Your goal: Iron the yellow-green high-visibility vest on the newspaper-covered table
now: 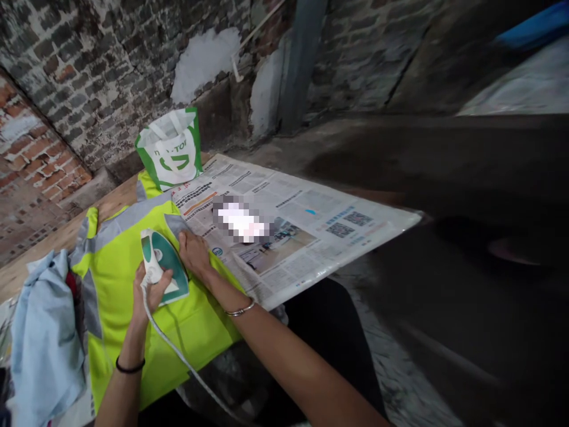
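My left hand [153,286] is wrapped round the handle of a green and white clothes iron [171,261]. The iron rests on a bright yellow high-visibility garment [120,261] with grey reflective strips, spread over the table. Its pale cord [178,353] runs down past my left wrist toward the bottom edge. My right hand [194,254] lies on the garment's right side, just beside the iron, fingers stretched out over the cloth and a grey strip. Nothing shows in that hand. The iron's soleplate is hidden against the fabric.
Newspaper sheets [284,261] cover the table's right part, with a pixelated bright object [242,220] on them. A white and green bag [171,151] stands at the back. Light blue cloth [47,338] lies at the left. Behind is a brick wall [115,65].
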`<state>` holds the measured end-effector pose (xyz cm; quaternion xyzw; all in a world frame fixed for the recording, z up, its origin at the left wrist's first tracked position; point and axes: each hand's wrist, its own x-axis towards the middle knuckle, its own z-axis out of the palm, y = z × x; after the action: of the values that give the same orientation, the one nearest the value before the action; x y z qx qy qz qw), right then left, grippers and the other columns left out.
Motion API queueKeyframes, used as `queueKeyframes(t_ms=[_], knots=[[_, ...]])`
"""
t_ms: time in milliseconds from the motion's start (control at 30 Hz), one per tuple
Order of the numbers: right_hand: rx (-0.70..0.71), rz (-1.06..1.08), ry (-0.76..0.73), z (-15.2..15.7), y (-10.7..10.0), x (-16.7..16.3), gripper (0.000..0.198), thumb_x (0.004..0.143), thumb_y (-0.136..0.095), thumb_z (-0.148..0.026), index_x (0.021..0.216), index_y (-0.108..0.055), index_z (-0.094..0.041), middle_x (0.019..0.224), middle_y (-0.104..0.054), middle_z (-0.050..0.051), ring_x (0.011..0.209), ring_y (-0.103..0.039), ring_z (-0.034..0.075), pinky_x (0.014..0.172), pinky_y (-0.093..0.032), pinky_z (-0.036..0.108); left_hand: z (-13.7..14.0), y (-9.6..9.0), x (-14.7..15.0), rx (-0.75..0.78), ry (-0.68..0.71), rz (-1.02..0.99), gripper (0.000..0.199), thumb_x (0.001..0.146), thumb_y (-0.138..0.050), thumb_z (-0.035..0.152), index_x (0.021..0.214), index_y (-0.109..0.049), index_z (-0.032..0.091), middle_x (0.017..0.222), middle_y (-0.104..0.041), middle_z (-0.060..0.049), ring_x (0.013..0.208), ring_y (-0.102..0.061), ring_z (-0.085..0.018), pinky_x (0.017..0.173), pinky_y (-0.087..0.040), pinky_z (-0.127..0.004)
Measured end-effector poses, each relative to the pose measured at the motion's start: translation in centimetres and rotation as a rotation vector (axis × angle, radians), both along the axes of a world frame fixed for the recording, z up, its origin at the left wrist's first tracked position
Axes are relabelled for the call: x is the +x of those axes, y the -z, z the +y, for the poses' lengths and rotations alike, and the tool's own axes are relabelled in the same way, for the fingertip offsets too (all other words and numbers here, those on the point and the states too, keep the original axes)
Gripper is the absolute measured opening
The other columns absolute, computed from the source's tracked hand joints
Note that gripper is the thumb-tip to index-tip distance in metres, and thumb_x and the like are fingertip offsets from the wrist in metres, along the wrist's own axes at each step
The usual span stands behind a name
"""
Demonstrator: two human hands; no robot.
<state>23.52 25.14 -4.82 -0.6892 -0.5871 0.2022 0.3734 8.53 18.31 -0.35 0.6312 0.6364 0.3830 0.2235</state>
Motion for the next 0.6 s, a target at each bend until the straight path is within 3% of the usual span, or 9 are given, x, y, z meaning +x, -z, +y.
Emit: queueKeyframes(t_ms=[133, 233, 333, 433, 600], knots=[[-0.017, -0.044, -0.008, -0.2, -0.1, 0.1, 0.050, 0.113, -0.023, -0.025, 0.119, -0.072, -0.015, 0.121, -0.077, 0.017, 0.116, -0.070, 0.027, 0.103, -0.043, 0.038, 3.5, -0.7, 0.0, -0.011, 0.017, -0.038, 0.034, 0.074, -0.079, 0.042, 0.096, -0.073, 0.016, 0.084, -0.075, -0.006, 0.074, -0.069, -0.021, 0.073, -0.058, -0.033], [-0.011, -0.068, -0.018, -0.2, 0.3, 0.2, 0.051, 0.112, -0.023, -0.022, 0.117, -0.073, -0.014, 0.120, -0.077, 0.018, 0.113, -0.071, 0.027, 0.102, -0.045, 0.037, 6.9, -1.0, 0.6, 0.002, -0.038, -0.045, 0.033, 0.077, -0.077, 0.039, 0.099, -0.072, 0.015, 0.083, -0.075, -0.007, 0.074, -0.070, -0.021, 0.071, -0.056, -0.033], [-0.003, -0.067, -0.018, -0.2, 1.3, 0.1, 0.052, 0.111, -0.023, -0.022, 0.114, -0.074, -0.013, 0.117, -0.078, 0.020, 0.111, -0.072, 0.029, 0.101, -0.047, 0.038, 8.7, -0.7, 1.0, 0.034, -0.099, -0.029, 0.028, 0.075, -0.079, 0.038, 0.092, -0.070, 0.017, 0.081, -0.074, -0.007, 0.076, -0.070, -0.022, 0.071, -0.055, -0.032], [0.047, 0.001, -0.017, 0.0, 2.8, 0.1, 0.046, 0.108, -0.030, -0.024, 0.120, -0.073, -0.012, 0.118, -0.078, 0.021, 0.112, -0.072, 0.031, 0.103, -0.049, 0.041, 7.7, -0.2, 0.8, 0.057, -0.097, -0.009, 0.027, 0.072, -0.083, 0.039, 0.083, -0.068, 0.019, 0.079, -0.073, -0.006, 0.077, -0.069, -0.021, 0.070, -0.054, -0.030], [0.113, 0.304, -0.014, 0.4, 3.4, 1.2, 0.041, 0.095, -0.047, -0.032, 0.118, -0.074, -0.012, 0.116, -0.079, 0.021, 0.109, -0.073, 0.033, 0.102, -0.053, 0.047, 1.2, 0.0, -1.1, 0.069, -0.043, -0.002, 0.027, 0.070, -0.082, 0.039, 0.078, -0.065, 0.020, 0.072, -0.067, -0.001, 0.068, -0.064, -0.018, 0.062, -0.052, -0.028]])
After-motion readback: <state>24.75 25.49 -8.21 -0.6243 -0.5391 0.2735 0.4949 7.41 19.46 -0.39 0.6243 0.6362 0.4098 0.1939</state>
